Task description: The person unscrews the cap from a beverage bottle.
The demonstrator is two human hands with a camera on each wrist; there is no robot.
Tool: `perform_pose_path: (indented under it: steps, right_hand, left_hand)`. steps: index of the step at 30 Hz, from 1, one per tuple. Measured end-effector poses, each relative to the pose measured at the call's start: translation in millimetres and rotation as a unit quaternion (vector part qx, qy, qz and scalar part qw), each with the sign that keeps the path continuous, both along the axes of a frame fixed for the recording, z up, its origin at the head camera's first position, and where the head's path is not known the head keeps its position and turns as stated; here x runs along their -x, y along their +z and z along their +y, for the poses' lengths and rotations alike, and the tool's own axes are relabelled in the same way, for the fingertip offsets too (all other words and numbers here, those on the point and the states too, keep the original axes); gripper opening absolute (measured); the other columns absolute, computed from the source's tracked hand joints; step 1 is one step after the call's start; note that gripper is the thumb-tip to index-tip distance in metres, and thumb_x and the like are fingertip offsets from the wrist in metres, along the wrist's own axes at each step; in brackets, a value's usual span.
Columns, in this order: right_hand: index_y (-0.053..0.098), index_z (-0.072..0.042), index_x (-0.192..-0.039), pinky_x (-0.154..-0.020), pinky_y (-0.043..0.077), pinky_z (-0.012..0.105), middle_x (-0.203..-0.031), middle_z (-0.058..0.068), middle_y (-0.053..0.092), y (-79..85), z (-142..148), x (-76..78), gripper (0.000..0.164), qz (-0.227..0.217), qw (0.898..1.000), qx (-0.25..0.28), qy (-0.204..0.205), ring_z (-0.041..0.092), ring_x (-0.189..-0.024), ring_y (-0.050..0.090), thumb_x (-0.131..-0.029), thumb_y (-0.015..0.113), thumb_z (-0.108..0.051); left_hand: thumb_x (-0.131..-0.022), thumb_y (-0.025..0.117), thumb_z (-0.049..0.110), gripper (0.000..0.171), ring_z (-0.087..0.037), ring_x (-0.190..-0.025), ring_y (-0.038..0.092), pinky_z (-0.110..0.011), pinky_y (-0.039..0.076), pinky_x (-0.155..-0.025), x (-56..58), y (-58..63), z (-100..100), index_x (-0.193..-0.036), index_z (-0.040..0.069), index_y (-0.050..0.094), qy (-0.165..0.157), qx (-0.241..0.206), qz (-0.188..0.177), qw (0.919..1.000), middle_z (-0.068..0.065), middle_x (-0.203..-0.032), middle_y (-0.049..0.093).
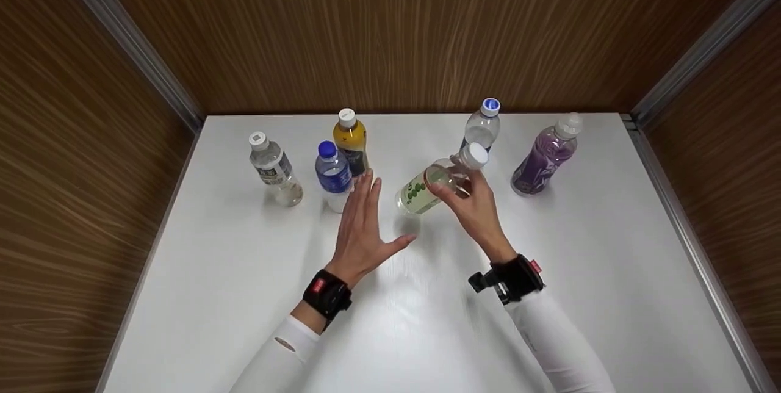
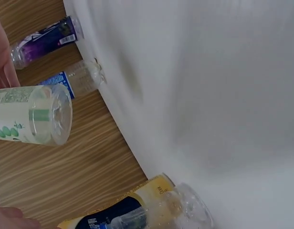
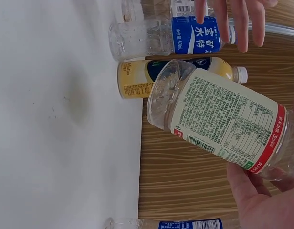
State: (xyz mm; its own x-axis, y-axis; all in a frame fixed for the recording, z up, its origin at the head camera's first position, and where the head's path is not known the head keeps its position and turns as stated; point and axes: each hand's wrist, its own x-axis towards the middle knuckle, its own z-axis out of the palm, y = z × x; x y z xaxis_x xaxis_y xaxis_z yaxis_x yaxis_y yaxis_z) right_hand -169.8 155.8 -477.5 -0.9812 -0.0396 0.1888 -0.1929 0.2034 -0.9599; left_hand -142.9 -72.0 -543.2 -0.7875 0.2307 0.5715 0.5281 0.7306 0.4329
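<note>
My right hand [image 1: 482,213] grips a clear plastic bottle [image 1: 422,191] near its neck, with the thumb and fingers round it. This bottle has a pale green label and a white cap. It is tilted, base toward the left, and in the right wrist view its base [image 3: 161,95] is off the table. My left hand [image 1: 361,234] is held with straight fingers and the thumb spread, holding nothing. Its fingertips are nearest to a blue-capped water bottle [image 1: 334,179] and a yellow drink bottle [image 1: 351,137]; whether they touch cannot be told.
On the white table [image 1: 390,332], a clear bottle with a white cap [image 1: 274,170] stands at the left. A blue-and-white-capped bottle [image 1: 482,127] is behind the held one, a purple bottle [image 1: 543,161] to the right. Wood-grain panels [image 1: 390,33] enclose the table.
</note>
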Motion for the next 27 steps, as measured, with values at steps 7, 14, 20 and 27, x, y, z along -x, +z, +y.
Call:
perform_pose_path:
  steps: [7, 14, 20, 27]
  right_hand:
    - [0.039, 0.003, -0.153, -0.106, 0.049, 0.051, -0.139, 0.026, 0.052, -20.1, 4, 7.0, 0.074, 0.011, 1.0, 0.014, -0.007, 0.043, -0.126, 0.058, -0.093, 0.079, -0.012]
    - [0.044, 0.003, -0.15, -0.104, 0.051, 0.043, -0.139, 0.021, 0.055, -19.1, 0, 2.7, 0.072, 0.003, 0.999, 0.037, -0.001, 0.035, -0.124, 0.061, -0.091, 0.082, -0.014]
    - [0.045, 0.005, -0.149, -0.106, 0.05, 0.041, -0.143, 0.024, 0.054, -19.8, -2, 1.9, 0.073, 0.004, 1.0, 0.03, -0.003, 0.035, -0.125, 0.06, -0.09, 0.083, -0.014]
    - [0.048, 0.004, -0.148, -0.106, 0.049, 0.043, -0.141, 0.022, 0.056, -19.8, -4, -0.4, 0.072, 0.008, 1.0, 0.013, -0.005, 0.034, -0.124, 0.061, -0.089, 0.084, -0.016]
  left_hand:
    - [-0.08, 0.078, 0.069, 0.119, -0.032, -0.157, 0.017, -0.05, 0.021, -0.125, 10.1, 1.3, 20, -0.161, 0.002, 0.023, 0.008, -0.012, -0.044, 0.9989, -0.02, -0.169, 0.019]
    - [-0.078, 0.082, 0.066, 0.121, -0.036, -0.156, 0.021, -0.046, 0.019, -0.126, 20.2, 0.8, 36, -0.161, 0.002, 0.022, 0.01, -0.016, -0.057, 0.9982, -0.02, -0.168, 0.023]
    - [-0.077, 0.087, 0.056, 0.119, -0.038, -0.154, 0.027, -0.049, 0.023, -0.124, 23.0, -1.0, 42, -0.161, 0.001, 0.023, 0.006, -0.018, -0.072, 0.9972, -0.02, -0.166, 0.03]
    - [-0.079, 0.09, 0.047, 0.112, -0.035, -0.148, 0.04, -0.047, 0.033, -0.12, 25.2, -2.0, 45, -0.16, 0.003, 0.027, -0.001, -0.035, -0.099, 0.9945, -0.019, -0.16, 0.042]
